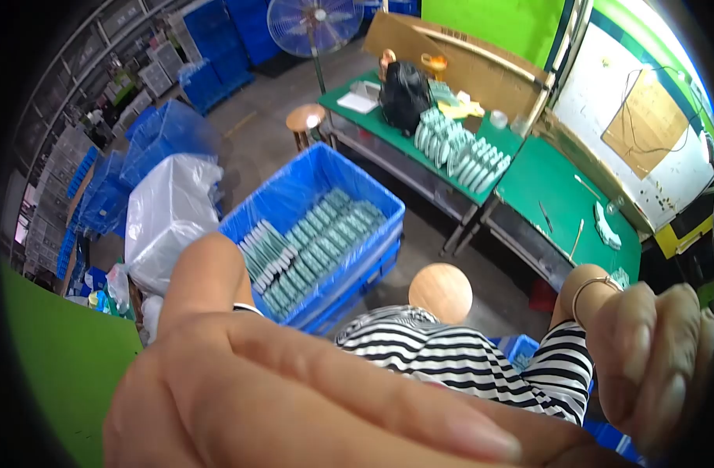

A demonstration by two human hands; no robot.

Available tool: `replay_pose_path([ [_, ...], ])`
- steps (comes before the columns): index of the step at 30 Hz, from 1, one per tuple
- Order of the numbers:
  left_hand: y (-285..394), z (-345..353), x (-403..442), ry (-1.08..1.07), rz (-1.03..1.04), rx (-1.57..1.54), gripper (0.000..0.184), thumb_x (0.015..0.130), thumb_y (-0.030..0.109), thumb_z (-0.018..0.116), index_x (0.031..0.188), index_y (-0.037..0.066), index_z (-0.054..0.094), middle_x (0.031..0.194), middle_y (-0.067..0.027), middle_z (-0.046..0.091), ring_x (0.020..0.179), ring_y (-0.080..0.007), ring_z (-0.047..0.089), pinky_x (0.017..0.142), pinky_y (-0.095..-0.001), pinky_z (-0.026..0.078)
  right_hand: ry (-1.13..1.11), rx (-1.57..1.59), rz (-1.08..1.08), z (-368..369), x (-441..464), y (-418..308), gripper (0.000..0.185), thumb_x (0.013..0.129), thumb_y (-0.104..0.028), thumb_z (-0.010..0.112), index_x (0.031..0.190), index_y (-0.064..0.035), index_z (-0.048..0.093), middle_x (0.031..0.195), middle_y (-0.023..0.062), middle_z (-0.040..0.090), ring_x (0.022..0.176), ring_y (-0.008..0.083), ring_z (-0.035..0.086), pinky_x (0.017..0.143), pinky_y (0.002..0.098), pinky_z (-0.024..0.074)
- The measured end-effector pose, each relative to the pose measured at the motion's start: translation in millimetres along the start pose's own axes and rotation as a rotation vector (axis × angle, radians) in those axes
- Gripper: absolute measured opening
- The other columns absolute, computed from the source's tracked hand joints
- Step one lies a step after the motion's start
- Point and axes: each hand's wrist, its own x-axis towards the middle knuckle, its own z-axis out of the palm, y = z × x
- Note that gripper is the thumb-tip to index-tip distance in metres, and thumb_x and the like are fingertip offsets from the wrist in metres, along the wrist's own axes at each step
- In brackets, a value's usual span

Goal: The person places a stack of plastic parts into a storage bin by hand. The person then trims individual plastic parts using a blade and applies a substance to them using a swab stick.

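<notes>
My left hand (294, 398) fills the bottom of the head view, very close to the camera. One finger stretches out to the right, and nothing shows in its grasp; the lower fingers are cut off by the frame edge. At the right edge, my right hand (645, 351) is raised, with a thin bracelet (591, 288) on the wrist. Its fingers bend loosely downward, slightly apart, with nothing visible between them. Neither hand touches the pale green curved parts (325, 242) stacked in rows in a blue crate (372, 175) beyond.
A green-topped workbench (349, 105) carries a black bag (404, 97) and more curved parts (470, 152). Another green bench (528, 175) holds a single curved part (606, 226) and thin tools. Round stools (440, 292), a standing fan (315, 19) and a plastic-covered stack (170, 210) stand around.
</notes>
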Motion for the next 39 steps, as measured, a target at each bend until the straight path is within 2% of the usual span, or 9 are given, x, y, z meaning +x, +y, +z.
replay_pose_path([
  [17, -15, 1, -5, 0.046, 0.045, -0.097, 0.048, 0.097, 0.033, 0.040, 0.141, 0.013, 0.037, 0.150, -0.0142, 0.028, 0.138, -0.0300, 0.028, 0.109, -0.0452, 0.031, 0.060, 0.239, 0.052, 5, -4, -21, 0.026, 0.095, -0.015, 0.043, 0.093, 0.0047, 0.060, 0.085, 0.0098, 0.062, 0.069, 0.0182, 0.058, 0.072, 0.0315, 0.0514],
  [20, -16, 2, -5, 0.049, 0.072, -0.108, 0.047, 0.097, 0.032, 0.039, 0.140, 0.013, 0.038, 0.150, -0.0144, 0.029, 0.138, -0.0297, 0.029, 0.109, -0.0446, 0.031, 0.130, 0.395, 0.125, 2, -4, -18, 0.026, 0.095, -0.015, 0.043, 0.093, 0.0046, 0.060, 0.086, 0.0099, 0.062, 0.070, 0.0182, 0.058, 0.072, 0.0314, 0.0512],
  [24, -3, -1, -7, 0.071, 0.129, -0.109, 0.045, 0.098, 0.030, 0.038, 0.140, 0.012, 0.040, 0.150, -0.0147, 0.031, 0.138, -0.0294, 0.030, 0.109, -0.0439, 0.032, 0.343, 0.822, 0.249, 0, -2, -5, 0.025, 0.095, -0.015, 0.044, 0.094, 0.0045, 0.059, 0.087, 0.0099, 0.062, 0.071, 0.0181, 0.058, 0.073, 0.0312, 0.0509],
  [26, 11, -4, -10, 0.102, 0.179, -0.105, 0.045, 0.099, 0.030, 0.037, 0.139, 0.011, 0.041, 0.149, -0.0148, 0.031, 0.138, -0.0292, 0.030, 0.108, -0.0435, 0.032, 0.426, 1.002, 0.287, 2, 1, 0, 0.025, 0.095, -0.015, 0.044, 0.095, 0.0045, 0.059, 0.087, 0.0100, 0.062, 0.072, 0.0181, 0.058, 0.073, 0.0312, 0.0508],
  [28, 30, -6, -15, 0.115, 0.258, -0.089, 0.044, 0.099, 0.029, 0.037, 0.139, 0.011, 0.042, 0.149, -0.0149, 0.032, 0.138, -0.0291, 0.031, 0.108, -0.0432, 0.032, 0.437, 1.034, 0.287, 5, -1, 1, 0.025, 0.095, -0.015, 0.044, 0.095, 0.0044, 0.059, 0.088, 0.0100, 0.062, 0.072, 0.0180, 0.058, 0.074, 0.0311, 0.0506],
  [36, 58, -11, -35, 0.167, 0.535, -0.064, 0.042, 0.101, 0.026, 0.034, 0.137, 0.009, 0.046, 0.148, -0.0154, 0.035, 0.137, -0.0284, 0.033, 0.108, -0.0417, 0.033, 0.451, 1.055, 0.264, 3, 1, -3, 0.024, 0.095, -0.015, 0.045, 0.097, 0.0042, 0.059, 0.090, 0.0101, 0.062, 0.075, 0.0179, 0.058, 0.075, 0.0308, 0.0500],
  [39, 64, -21, -42, 0.231, 0.701, -0.132, 0.041, 0.101, 0.025, 0.033, 0.137, 0.009, 0.047, 0.148, -0.0156, 0.036, 0.137, -0.0282, 0.033, 0.108, -0.0412, 0.034, 0.477, 1.051, 0.245, -2, 3, -2, 0.023, 0.095, -0.015, 0.045, 0.098, 0.0042, 0.059, 0.091, 0.0101, 0.062, 0.075, 0.0178, 0.058, 0.076, 0.0307, 0.0498],
])
